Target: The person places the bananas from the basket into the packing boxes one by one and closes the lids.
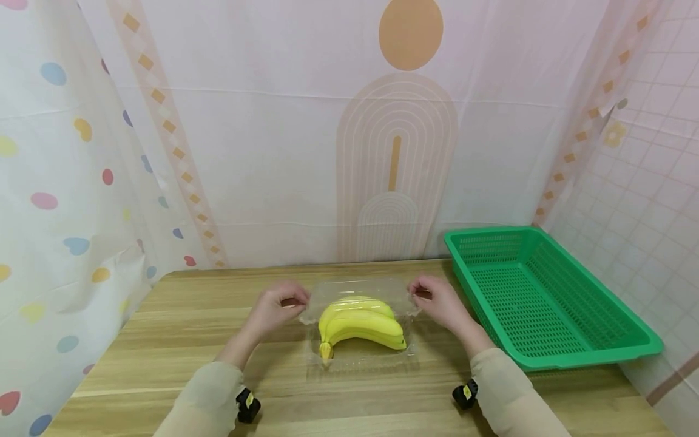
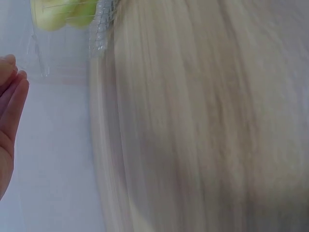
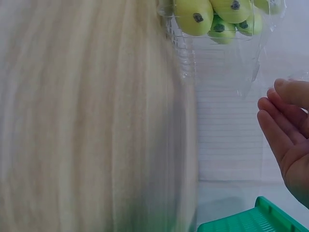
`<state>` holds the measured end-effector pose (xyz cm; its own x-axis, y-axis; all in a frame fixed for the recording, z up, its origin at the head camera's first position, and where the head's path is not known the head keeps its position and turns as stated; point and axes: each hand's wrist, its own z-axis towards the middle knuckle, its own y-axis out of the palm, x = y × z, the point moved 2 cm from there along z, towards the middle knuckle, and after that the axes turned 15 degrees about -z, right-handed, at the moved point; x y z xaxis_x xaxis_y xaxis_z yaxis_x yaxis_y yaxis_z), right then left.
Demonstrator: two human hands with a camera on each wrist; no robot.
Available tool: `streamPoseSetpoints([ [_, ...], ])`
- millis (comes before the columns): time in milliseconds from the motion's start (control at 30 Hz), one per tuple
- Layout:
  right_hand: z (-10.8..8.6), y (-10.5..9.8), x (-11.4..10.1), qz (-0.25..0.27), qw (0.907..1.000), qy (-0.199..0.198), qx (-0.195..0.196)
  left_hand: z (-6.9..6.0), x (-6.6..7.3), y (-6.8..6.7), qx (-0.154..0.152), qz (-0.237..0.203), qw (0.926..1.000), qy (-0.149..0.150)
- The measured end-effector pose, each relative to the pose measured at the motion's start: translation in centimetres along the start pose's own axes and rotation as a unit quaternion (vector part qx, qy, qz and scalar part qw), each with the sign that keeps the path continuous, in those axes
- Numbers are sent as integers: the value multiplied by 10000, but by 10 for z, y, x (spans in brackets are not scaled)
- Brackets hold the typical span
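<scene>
A clear plastic clamshell box stands on the wooden table with a bunch of yellow bananas inside. Its transparent lid is tilted up over the fruit. On the left, my left hand pinches the lid's edge between thumb and fingers. My right hand does the same at the opposite corner. In the right wrist view the dark banana tips show through the plastic, and the right fingers are bent toward the thumb. Only part of the left hand enters the left wrist view.
A green perforated plastic basket sits at the right of the table, close to my right forearm. Patterned curtains hang behind the table and at both sides. Small black devices are worn at the wrists.
</scene>
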<state>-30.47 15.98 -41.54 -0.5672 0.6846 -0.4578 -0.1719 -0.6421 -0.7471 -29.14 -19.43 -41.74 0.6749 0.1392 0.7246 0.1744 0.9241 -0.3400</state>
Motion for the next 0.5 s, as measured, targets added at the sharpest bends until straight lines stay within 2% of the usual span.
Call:
streamPoseSetpoints([
  [267,-3,-1,-1,-671,9969,-401,-55,-1,1,-3,-330,467,9978,346],
  [500,-6,-2,-2,-1269,9887,-797,-56,-2,-1,-3,-609,1053,9871,1039],
])
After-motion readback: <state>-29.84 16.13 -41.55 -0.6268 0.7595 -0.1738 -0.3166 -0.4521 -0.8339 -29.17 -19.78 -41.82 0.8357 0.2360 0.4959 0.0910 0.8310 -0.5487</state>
